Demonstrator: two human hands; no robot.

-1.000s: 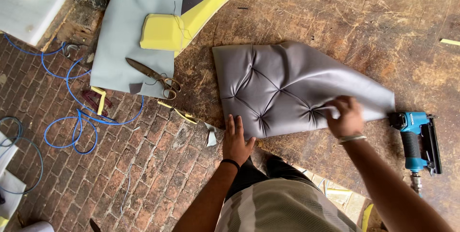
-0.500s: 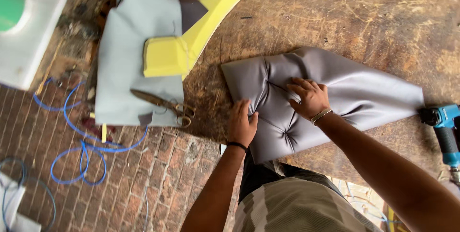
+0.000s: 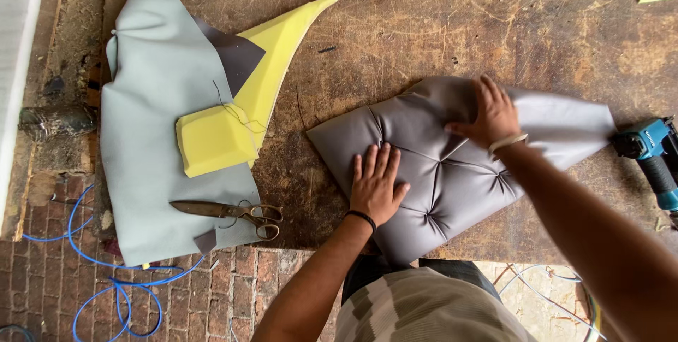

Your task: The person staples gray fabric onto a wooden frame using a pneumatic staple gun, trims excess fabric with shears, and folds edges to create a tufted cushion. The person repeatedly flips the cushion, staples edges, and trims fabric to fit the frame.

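Note:
A grey tufted leatherette cushion cover lies on the worn wooden workbench. My left hand presses flat on its near left part, fingers spread. Flat on the cover's upper middle rests my right hand, fingers apart, with a band at the wrist. Neither hand grips anything.
A light grey sheet with a yellow foam piece on it lies at the left. Scissors rest on the sheet's near edge. A blue pneumatic stapler sits at the right edge. A blue hose coils on the brick floor.
My right hand has moved from the cover's right edge to its middle, then up toward the far side. My left hand has come onto the cover. The cover lies flatter.

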